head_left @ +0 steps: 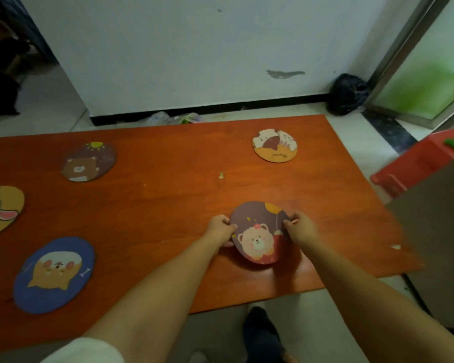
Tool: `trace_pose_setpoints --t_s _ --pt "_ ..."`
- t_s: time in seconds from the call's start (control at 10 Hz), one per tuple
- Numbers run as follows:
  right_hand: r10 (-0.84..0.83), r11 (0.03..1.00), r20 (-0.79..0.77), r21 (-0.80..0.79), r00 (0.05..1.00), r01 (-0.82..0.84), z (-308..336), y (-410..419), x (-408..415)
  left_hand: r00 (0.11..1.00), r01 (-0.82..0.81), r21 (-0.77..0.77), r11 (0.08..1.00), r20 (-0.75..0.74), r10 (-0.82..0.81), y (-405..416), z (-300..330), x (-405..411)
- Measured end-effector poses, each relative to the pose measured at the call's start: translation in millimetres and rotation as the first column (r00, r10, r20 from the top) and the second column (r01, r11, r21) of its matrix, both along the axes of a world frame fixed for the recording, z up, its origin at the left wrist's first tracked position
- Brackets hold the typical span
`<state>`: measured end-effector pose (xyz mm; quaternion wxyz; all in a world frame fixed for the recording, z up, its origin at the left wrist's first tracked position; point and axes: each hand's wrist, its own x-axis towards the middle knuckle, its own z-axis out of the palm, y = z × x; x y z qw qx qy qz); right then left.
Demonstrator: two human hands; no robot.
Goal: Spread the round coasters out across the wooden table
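A round purple coaster with a white bear and a balloon [258, 231] lies near the front right of the wooden table [168, 195]. My left hand [220, 229] grips its left edge and my right hand [299, 229] grips its right edge. Other round coasters lie apart on the table: a brown bear coaster [89, 162] at the back left, an orange rabbit coaster [0, 209] at the left edge, a blue dog coaster [54, 275] at the front left, and an orange-and-white coaster [275, 145] at the back right.
A red plastic stool [417, 163] stands right of the table, with a grey panel [440, 231] in front of it. A black bag [347, 94] sits by the wall. My foot [262, 334] shows below the table's front edge. A small scrap [221, 175] lies mid-table.
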<state>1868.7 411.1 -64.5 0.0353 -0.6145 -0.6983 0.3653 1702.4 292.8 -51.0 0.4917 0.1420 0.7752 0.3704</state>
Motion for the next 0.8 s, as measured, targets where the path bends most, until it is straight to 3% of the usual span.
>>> trace_pose_setpoints --t_s 0.2,0.3,0.5,0.6,0.7,0.8 --pt "-0.012 1.000 0.014 0.008 1.000 0.012 -9.9 60.4 71.3 0.988 0.082 -0.066 0.994 -0.128 -0.090 64.5 -4.4 69.7" --pt "0.027 1.000 0.036 -0.010 0.999 -0.027 -15.7 90.2 98.0 0.934 0.146 -0.161 0.976 -0.302 -0.189 90.2 -10.9 99.2" --pt "0.248 0.968 0.141 -0.061 0.958 -0.241 -24.3 118.1 121.6 0.782 0.197 -0.372 0.907 -0.499 -0.374 100.2 -17.9 128.7" --pt "0.332 0.943 0.145 -0.069 0.932 -0.325 -25.5 124.5 123.0 0.775 0.175 -0.415 0.893 -0.501 -0.385 88.6 -25.6 125.1" --pt "0.354 0.934 0.131 -0.097 0.926 -0.344 -19.3 130.0 127.3 0.753 0.155 -0.418 0.895 -0.536 -0.381 77.3 -23.6 117.1" --pt "0.358 0.931 0.107 -0.112 0.928 -0.346 -11.9 136.9 135.8 0.732 0.174 -0.328 0.928 -0.587 -0.345 45.6 -26.0 120.7"
